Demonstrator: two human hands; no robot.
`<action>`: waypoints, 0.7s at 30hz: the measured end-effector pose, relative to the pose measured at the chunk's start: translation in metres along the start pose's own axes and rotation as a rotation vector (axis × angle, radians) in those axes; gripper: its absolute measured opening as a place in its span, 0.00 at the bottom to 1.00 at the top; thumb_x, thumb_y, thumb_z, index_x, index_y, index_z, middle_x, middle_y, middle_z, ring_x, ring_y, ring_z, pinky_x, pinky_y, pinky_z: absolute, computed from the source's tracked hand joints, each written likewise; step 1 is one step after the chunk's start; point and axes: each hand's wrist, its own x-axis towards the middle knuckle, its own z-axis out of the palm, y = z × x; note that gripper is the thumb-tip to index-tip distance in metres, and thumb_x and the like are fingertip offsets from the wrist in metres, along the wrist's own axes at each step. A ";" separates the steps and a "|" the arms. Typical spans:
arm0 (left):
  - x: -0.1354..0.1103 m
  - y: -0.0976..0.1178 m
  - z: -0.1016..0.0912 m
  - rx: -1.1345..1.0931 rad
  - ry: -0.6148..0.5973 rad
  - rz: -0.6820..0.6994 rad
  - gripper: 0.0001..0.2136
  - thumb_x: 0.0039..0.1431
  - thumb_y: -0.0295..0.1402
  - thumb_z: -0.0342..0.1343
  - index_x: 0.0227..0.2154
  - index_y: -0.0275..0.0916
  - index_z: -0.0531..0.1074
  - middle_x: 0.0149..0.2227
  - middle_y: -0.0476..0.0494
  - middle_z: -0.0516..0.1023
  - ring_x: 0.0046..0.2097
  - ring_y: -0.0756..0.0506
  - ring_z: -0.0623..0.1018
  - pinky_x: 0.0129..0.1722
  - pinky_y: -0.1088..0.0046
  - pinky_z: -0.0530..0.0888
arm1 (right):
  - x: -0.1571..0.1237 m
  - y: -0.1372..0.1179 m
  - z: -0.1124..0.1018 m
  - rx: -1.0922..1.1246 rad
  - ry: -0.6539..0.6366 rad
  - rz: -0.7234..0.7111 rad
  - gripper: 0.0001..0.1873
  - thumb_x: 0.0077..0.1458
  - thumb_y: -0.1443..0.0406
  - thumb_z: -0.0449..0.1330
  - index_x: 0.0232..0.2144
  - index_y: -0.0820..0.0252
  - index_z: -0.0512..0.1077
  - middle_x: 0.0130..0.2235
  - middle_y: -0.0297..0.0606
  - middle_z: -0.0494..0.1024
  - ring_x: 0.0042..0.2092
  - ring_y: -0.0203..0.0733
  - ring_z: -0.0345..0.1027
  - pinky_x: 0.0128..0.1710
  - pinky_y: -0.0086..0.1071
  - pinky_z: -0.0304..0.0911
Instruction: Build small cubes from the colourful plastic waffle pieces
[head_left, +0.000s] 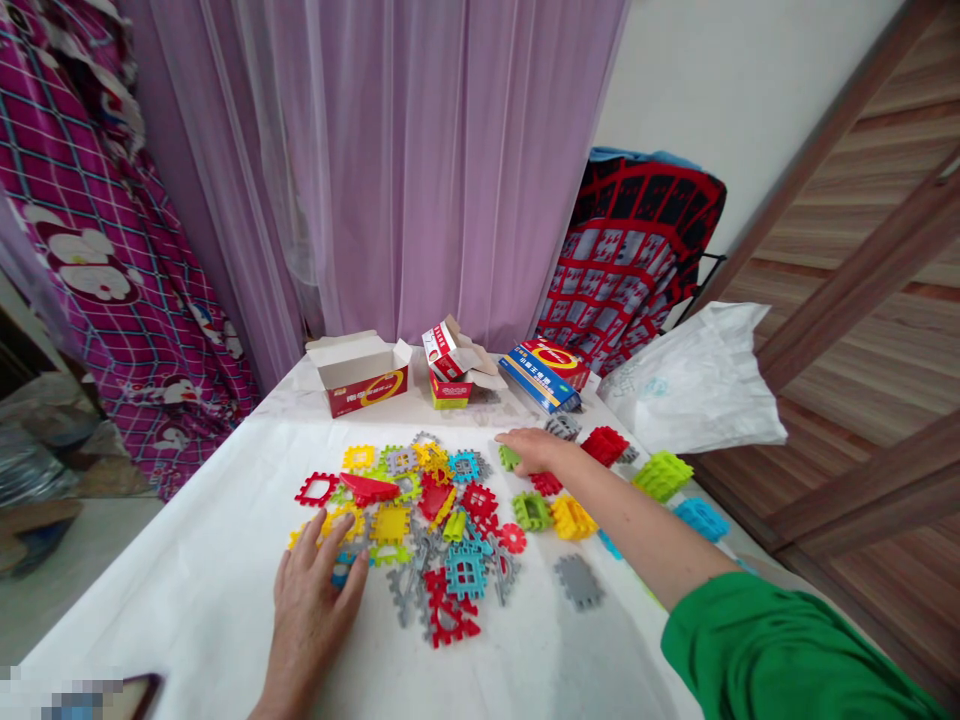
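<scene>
A heap of colourful plastic interlocking tiles (420,510) lies spread on a table with a white cloth (187,590). My left hand (315,590) rests flat at the heap's near left edge, fingers spread over a blue piece and a yellow one. My right hand (529,448), on an arm with a green sleeve, reaches across to the far right of the heap. It lies palm down, its fingers over a small green tile (508,458). Whether it grips the tile is hidden. Assembled red (604,445), green (664,473) and yellow (572,518) cubes sit beside it.
Three opened cardboard boxes (364,375) (450,365) (544,375) stand at the table's back edge. A white plastic bag (697,385) lies at the right. A phone (124,695) lies at the near left corner. Purple curtains hang behind; a wooden frame stands at the right.
</scene>
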 end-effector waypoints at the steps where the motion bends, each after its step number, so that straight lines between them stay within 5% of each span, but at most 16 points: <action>1: 0.000 0.000 0.000 -0.002 0.001 0.002 0.20 0.62 0.44 0.45 0.51 0.42 0.71 0.60 0.31 0.67 0.60 0.33 0.69 0.56 0.49 0.67 | 0.000 0.000 0.000 0.002 -0.003 0.002 0.40 0.42 0.65 0.67 0.59 0.51 0.65 0.57 0.44 0.73 0.55 0.54 0.69 0.53 0.39 0.63; 15: -0.001 0.001 -0.001 -0.022 -0.007 -0.022 0.20 0.62 0.44 0.46 0.51 0.42 0.72 0.60 0.32 0.67 0.60 0.32 0.69 0.56 0.47 0.67 | 0.004 0.000 -0.001 0.058 0.019 -0.002 0.43 0.44 0.65 0.65 0.63 0.56 0.60 0.60 0.48 0.69 0.58 0.53 0.66 0.57 0.37 0.60; 21: 0.000 0.002 -0.001 -0.037 -0.009 -0.033 0.20 0.62 0.44 0.46 0.51 0.43 0.72 0.61 0.33 0.67 0.60 0.33 0.69 0.56 0.47 0.66 | 0.010 0.002 -0.004 0.062 -0.018 -0.022 0.41 0.41 0.66 0.66 0.60 0.56 0.65 0.58 0.46 0.71 0.56 0.52 0.68 0.56 0.36 0.61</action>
